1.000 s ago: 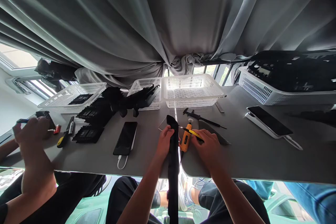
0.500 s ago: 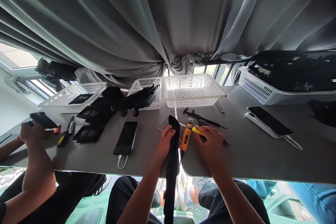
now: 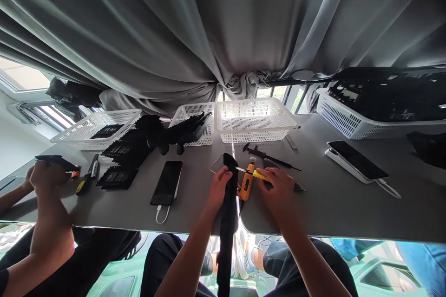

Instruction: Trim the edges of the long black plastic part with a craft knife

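1. My left hand (image 3: 219, 185) is wrapped around the top end of a long black plastic strip (image 3: 227, 222), which stands on edge at the table (image 3: 331, 209) lip and runs down past my knees.
2. My right hand (image 3: 278, 190) pinches a yellow utility knife (image 3: 256, 174), blade tip just off the strip's upper end.
3. An orange tool (image 3: 246, 184) lies between my two hands.
4. The strip looks stiff, light and smooth, so I judge it could twist; gripping near the top, close to the blade, seems steadiest.
5. A phone (image 3: 167, 183) lies left of my fingers; a co-worker's hand (image 3: 45, 176) is busy far left.
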`<move>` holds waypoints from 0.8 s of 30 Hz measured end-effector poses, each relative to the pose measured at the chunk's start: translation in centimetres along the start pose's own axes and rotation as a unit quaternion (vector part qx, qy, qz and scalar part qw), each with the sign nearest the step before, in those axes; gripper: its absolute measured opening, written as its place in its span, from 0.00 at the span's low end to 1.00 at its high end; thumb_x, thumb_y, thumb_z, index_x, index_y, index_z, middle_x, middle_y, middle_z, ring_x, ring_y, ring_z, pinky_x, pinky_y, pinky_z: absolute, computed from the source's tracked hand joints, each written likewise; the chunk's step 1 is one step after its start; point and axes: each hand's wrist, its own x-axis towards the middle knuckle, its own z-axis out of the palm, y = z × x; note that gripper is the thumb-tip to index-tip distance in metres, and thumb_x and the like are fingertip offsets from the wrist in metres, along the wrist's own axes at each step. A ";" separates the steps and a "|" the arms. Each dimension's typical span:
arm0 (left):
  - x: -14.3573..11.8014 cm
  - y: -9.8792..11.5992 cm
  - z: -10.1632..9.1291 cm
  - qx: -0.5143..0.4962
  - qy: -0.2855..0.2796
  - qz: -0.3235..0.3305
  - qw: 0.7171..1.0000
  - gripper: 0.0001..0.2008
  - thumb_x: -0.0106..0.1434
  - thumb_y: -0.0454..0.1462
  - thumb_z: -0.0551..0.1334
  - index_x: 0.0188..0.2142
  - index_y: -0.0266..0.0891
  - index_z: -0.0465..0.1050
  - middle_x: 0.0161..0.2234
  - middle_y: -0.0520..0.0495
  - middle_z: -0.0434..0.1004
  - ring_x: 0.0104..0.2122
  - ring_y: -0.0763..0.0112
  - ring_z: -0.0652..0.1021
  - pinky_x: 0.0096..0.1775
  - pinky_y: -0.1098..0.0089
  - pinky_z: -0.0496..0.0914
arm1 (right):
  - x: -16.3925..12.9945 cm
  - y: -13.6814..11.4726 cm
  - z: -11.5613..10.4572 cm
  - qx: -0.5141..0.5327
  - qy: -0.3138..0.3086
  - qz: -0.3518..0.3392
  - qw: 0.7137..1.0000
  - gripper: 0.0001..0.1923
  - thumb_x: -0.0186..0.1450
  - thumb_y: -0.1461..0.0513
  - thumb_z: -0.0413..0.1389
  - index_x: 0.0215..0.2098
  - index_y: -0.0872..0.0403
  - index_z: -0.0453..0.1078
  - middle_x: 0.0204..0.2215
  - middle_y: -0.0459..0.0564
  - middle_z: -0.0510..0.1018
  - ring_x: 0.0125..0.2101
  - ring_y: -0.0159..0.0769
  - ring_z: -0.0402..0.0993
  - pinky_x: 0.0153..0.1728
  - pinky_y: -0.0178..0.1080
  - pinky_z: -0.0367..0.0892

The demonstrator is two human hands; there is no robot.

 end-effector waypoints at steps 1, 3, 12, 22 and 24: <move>0.0 0.0 0.0 -0.002 0.002 0.001 1.000 0.26 0.55 0.53 0.74 0.43 0.44 0.67 0.21 0.56 0.77 0.15 0.67 0.76 0.19 0.70 0.68 | 0.0 0.0 0.0 0.003 -0.002 -0.001 1.000 0.13 0.74 0.62 0.55 0.47 0.48 0.83 0.42 0.50 0.85 0.45 0.46 0.79 0.49 0.48 0.59; 0.0 -0.1 0.0 -0.003 0.005 0.003 1.000 0.27 0.55 0.53 0.74 0.44 0.44 0.67 0.21 0.56 0.78 0.15 0.66 0.76 0.19 0.70 0.68 | 0.0 -0.1 0.1 0.010 -0.008 -0.005 1.000 0.12 0.73 0.62 0.56 0.45 0.48 0.83 0.42 0.50 0.86 0.44 0.46 0.79 0.50 0.48 0.60; 0.1 -0.2 -0.2 0.002 0.015 0.011 1.000 0.24 0.58 0.53 0.72 0.44 0.45 0.67 0.24 0.55 0.79 0.17 0.67 0.77 0.21 0.69 0.69 | -0.2 -0.2 0.1 0.036 -0.084 -0.004 0.996 0.12 0.72 0.60 0.56 0.46 0.49 0.83 0.42 0.50 0.88 0.42 0.44 0.81 0.44 0.45 0.63; 0.1 0.0 0.0 0.003 0.010 0.007 1.000 0.24 0.57 0.53 0.73 0.42 0.45 0.67 0.23 0.56 0.79 0.16 0.68 0.77 0.20 0.70 0.70 | -0.3 -0.1 -0.2 0.038 -0.065 0.030 0.997 0.14 0.72 0.58 0.56 0.48 0.50 0.83 0.42 0.51 0.88 0.40 0.44 0.81 0.45 0.45 0.64; 0.0 0.0 0.0 0.002 0.006 0.006 1.000 0.24 0.57 0.54 0.73 0.42 0.45 0.67 0.23 0.56 0.79 0.16 0.68 0.77 0.21 0.70 0.71 | -0.2 -0.1 -0.1 0.051 -0.064 0.018 0.996 0.13 0.72 0.59 0.56 0.48 0.50 0.83 0.42 0.50 0.88 0.40 0.43 0.82 0.44 0.45 0.64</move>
